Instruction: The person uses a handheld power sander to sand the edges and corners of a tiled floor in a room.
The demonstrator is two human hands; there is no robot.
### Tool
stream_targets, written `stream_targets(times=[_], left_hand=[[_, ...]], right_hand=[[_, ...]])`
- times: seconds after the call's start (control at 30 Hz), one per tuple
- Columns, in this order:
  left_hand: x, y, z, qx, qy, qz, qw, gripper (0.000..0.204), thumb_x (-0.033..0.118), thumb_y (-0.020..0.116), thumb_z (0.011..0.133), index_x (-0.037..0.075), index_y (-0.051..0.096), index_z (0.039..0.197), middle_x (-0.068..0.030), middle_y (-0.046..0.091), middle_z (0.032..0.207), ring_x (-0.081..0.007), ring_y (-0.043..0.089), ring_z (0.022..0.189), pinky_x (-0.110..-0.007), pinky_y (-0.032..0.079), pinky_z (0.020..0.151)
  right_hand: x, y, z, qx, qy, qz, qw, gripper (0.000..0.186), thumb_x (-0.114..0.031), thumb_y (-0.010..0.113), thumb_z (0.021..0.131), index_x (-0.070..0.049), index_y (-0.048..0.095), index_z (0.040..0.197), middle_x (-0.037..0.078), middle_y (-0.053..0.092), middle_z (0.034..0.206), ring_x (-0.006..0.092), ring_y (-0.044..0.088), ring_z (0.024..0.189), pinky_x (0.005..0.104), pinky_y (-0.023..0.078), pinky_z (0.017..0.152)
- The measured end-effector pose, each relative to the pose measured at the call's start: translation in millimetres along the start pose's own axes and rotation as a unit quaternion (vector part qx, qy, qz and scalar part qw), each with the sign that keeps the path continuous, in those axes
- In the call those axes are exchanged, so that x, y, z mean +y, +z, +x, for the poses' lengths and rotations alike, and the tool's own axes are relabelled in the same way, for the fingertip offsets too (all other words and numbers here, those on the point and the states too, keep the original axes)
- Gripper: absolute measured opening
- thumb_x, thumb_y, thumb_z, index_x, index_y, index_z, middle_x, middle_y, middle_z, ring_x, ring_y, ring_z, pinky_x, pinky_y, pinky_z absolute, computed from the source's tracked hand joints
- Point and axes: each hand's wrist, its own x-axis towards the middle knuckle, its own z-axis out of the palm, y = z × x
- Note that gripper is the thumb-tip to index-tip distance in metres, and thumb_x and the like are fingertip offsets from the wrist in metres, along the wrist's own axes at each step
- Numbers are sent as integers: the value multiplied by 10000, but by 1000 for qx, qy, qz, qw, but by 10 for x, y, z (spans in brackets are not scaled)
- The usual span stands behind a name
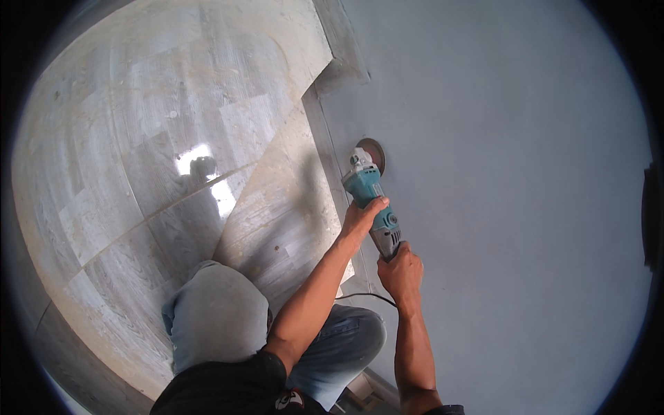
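Both of my hands are on a teal and grey angle grinder point(365, 185). My left hand point(362, 216) wraps round the middle of its body, thumb laid across the top. At the rear end, my right hand point(401, 272) grips the handle. A round reddish-brown disc point(374, 153) at the grinder's head is against or very close to the grey wall point(498, 173), low down near the floor; I cannot tell whether it touches or spins. From the rear of the tool a black cord point(366, 295) runs left past my knee.
Dusty wood-look floor tiles point(159, 159) spread to the left, with a bright reflection on them. Along the wall's foot runs a grey strip point(319, 128), with a jutting corner point(342, 72) farther ahead. My bent knees point(218, 311) are close below. A dark object point(650, 214) shows at the right rim.
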Motion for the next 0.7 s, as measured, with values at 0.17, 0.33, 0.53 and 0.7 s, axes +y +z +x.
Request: stream_targets(times=[0.17,0.33,0.53,0.7], left_hand=[[70,56,-106,7,1,-12,1000,553,437,746,766,56,591,1136,-58,608,1062,-183,562,1037,-359,395,978],[100,30,-36,2,21,10,1000,558,427,746,767,48,582,1142,-64,608,1067,-183,566,1038,-363,409,970],[98,57,-38,-7,21,-2,1000,595,428,743,767,39,562,1178,-71,597,1076,-192,559,1045,-362,409,963],[67,58,-4,-9,22,2,1000,588,434,749,760,38,572,1157,-73,600,1073,-194,565,1034,-365,413,959]], right_hand=[[26,-22,-6,4,21,-3,1000,312,-182,716,748,45,572,905,293,670,802,474,660,780,527,524,728],[-82,-41,-22,16,16,11,1000,258,-122,647,742,49,564,917,292,676,828,459,671,794,517,529,730],[-62,-71,-24,5,27,-1,1000,254,-125,652,738,44,562,905,288,678,829,457,671,792,519,528,734],[39,-13,-18,22,11,5,1000,314,-201,714,760,43,572,900,280,674,796,467,660,772,527,521,716]])
